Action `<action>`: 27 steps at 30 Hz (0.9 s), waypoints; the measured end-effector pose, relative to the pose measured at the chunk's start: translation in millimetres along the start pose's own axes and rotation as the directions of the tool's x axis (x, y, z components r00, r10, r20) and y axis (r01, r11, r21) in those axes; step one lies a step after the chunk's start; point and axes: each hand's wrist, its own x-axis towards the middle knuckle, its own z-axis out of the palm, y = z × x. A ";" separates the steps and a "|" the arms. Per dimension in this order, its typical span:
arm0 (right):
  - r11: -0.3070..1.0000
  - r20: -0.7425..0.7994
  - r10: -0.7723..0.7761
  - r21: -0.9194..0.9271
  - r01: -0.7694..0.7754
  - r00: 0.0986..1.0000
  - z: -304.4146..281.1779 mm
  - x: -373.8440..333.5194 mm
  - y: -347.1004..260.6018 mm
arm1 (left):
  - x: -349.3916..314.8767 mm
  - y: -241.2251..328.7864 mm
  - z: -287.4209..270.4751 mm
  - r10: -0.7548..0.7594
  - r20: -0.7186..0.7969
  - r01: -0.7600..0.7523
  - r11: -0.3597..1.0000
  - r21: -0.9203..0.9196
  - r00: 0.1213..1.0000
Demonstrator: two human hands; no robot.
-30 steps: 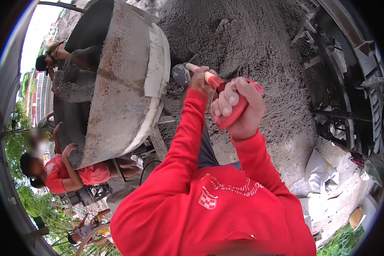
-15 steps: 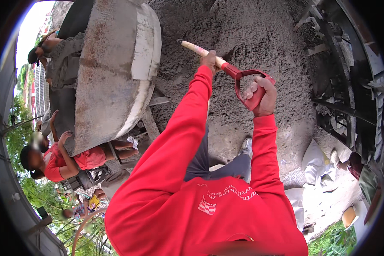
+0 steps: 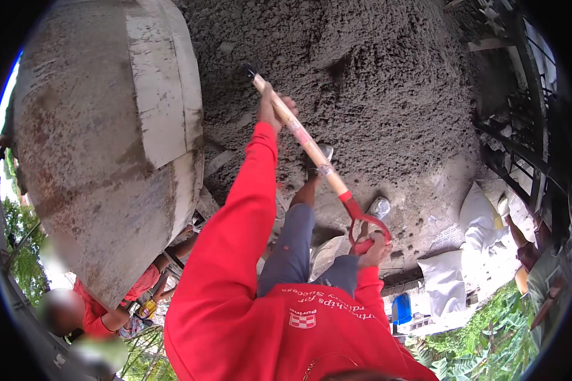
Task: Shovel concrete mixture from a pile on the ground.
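A shovel (image 3: pixel 308 143) with a pale wooden shaft and a red D-shaped handle slants across the middle, from my body up to the far left. My left hand (image 3: pixel 273 109) is wrapped round the shaft near its dark metal end. Close to my right thigh, my right hand (image 3: pixel 376 249) grips the crossbar of the red handle. Beyond the shaft spreads a wide heap of grey, lumpy, concrete-like mix (image 3: pixel 394 82). Only the dark socket of the shovel shows clearly; I cannot make out its blade against the grey.
A big cement-crusted container (image 3: pixel 95 127) stands close on the left, with people in red beside it. Dark metal framing (image 3: pixel 521 149) lines the right. White sacks (image 3: pixel 443 279), a blue object (image 3: pixel 401 308) and another person's legs are at lower right.
My right hand has drawn the handle down and back toward my body. My left hand has moved left, farther down the shaft. The view has shifted, and the container looms larger.
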 end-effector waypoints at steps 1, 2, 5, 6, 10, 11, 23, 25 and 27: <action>0.999 -0.071 0.023 0.027 -0.021 0.997 2.2 -21.7 11.9 | 20.6 26.7 5.9 0.079 -0.157 -0.078 0.997 0.010 0.984; 0.999 -0.055 0.024 0.027 -0.022 0.998 6.7 -30.5 23.0 | 47.7 67.0 -16.9 0.114 -0.172 -0.091 0.986 0.137 0.978; 0.991 -0.088 0.116 0.081 -0.109 0.989 1.5 -33.8 41.8 | 75.3 65.6 -36.2 0.108 -0.230 -0.039 0.957 0.287 0.967; 0.980 -0.066 0.160 0.128 -0.151 0.985 -8.2 -23.4 46.3 | 82.3 64.6 -26.4 0.119 -0.260 -0.036 0.952 0.304 0.958; 0.958 -0.132 0.206 0.232 -0.172 0.970 -45.6 -30.7 66.1 | 52.2 17.1 -30.4 0.050 -0.326 0.051 0.954 0.295 0.944; 0.953 -0.141 0.219 0.245 -0.181 0.965 -62.2 -45.9 65.1 | 41.9 6.4 -28.1 0.028 -0.341 0.082 0.949 0.304 0.939; 0.956 -0.239 0.187 0.267 -0.121 0.953 -299.1 -114.6 64.7 | -116.9 -191.9 -27.2 -0.137 -0.401 0.301 0.874 0.381 0.906; 0.973 -0.424 0.203 0.192 -0.131 0.883 -335.4 -135.7 58.6 | -160.1 -226.9 -5.2 -0.202 -0.371 0.361 0.828 0.430 0.906; 0.965 -0.551 0.240 0.222 -0.136 0.799 -374.2 -153.3 65.5 | -196.5 -256.6 8.4 -0.214 -0.297 0.332 0.834 0.440 0.930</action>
